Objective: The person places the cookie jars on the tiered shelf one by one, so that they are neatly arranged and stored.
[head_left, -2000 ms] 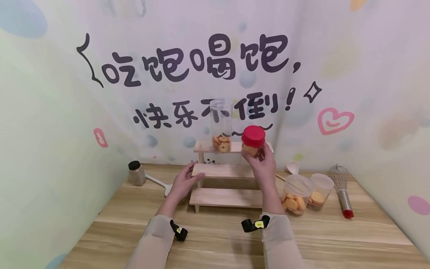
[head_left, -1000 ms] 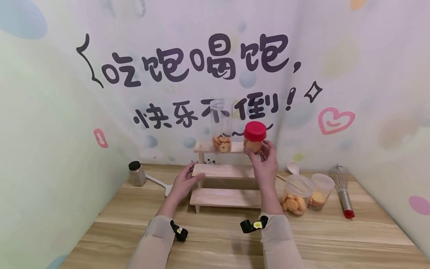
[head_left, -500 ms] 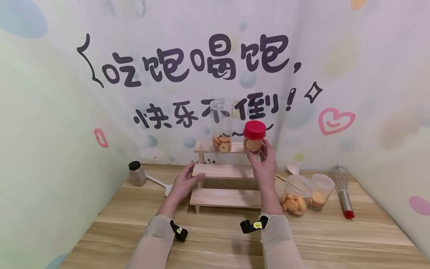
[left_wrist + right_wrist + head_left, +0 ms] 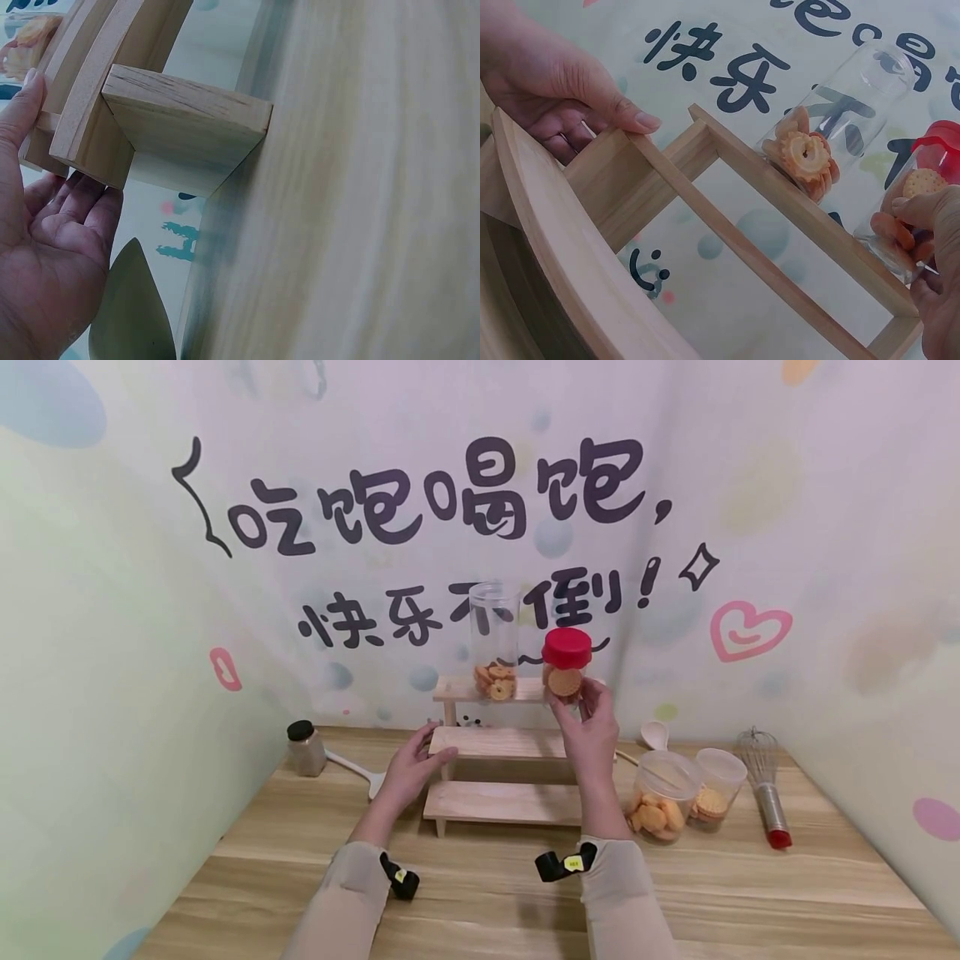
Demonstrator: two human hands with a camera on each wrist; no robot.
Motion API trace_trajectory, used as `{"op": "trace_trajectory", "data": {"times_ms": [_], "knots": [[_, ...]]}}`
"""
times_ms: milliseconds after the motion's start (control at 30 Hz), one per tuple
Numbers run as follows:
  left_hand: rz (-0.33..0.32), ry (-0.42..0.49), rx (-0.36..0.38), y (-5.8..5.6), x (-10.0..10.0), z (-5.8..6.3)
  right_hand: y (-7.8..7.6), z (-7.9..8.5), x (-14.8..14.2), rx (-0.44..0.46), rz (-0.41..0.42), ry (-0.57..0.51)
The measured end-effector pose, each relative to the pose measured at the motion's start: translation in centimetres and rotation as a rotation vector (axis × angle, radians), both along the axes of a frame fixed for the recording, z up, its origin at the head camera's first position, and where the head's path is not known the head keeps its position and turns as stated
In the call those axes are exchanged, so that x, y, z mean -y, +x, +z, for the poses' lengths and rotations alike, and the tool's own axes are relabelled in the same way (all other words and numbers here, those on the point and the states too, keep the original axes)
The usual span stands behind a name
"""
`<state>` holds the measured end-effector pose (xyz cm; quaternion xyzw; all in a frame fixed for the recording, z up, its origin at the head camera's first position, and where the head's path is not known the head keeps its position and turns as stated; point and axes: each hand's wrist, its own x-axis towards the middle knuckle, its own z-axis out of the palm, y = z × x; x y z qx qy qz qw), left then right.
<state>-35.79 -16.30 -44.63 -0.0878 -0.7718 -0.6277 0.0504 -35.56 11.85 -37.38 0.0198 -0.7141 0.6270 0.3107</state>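
Note:
My right hand (image 4: 591,739) grips a clear jar with a red lid (image 4: 567,647), with round biscuits inside. It holds this jar upright at the right part of the top shelf of a three-tier wooden stand (image 4: 498,797); in the right wrist view the jar's base is right at the shelf board. On the left, my left hand (image 4: 411,767) holds the end of the middle shelf, thumb above and fingers curled beneath in the left wrist view. A tall clear jar (image 4: 495,635) with ring-shaped biscuits and no lid stands at the top shelf's left end.
Two lidless biscuit tubs (image 4: 663,785) (image 4: 717,785) stand right of the stand, near a pale spoon (image 4: 655,735) and a whisk (image 4: 768,802). Farther left are a black-capped jar (image 4: 306,750) and a white utensil (image 4: 352,764). A printed wall hanging (image 4: 420,418) is close behind.
The red-lidded jar has risen slightly and straightened from a slight tilt, then shifted a little left in my right hand. My left hand stays on the middle shelf.

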Motion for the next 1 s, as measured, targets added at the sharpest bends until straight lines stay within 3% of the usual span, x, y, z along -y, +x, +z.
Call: {"op": "trace_trajectory", "data": {"times_ms": [433,733,1000], "knots": [[0.019,-0.017,0.005,-0.13,0.06,-0.23,-0.02,-0.02,0.11,0.017,-0.025,0.070],[0.008,-0.013,0.005,-0.09,0.04,-0.30,-0.15,-0.37,-0.08,-0.009,-0.098,0.040],[0.016,-0.015,0.011,-0.16,0.01,-0.33,-0.17,-0.38,-0.15,-0.006,-0.103,0.039]]}}
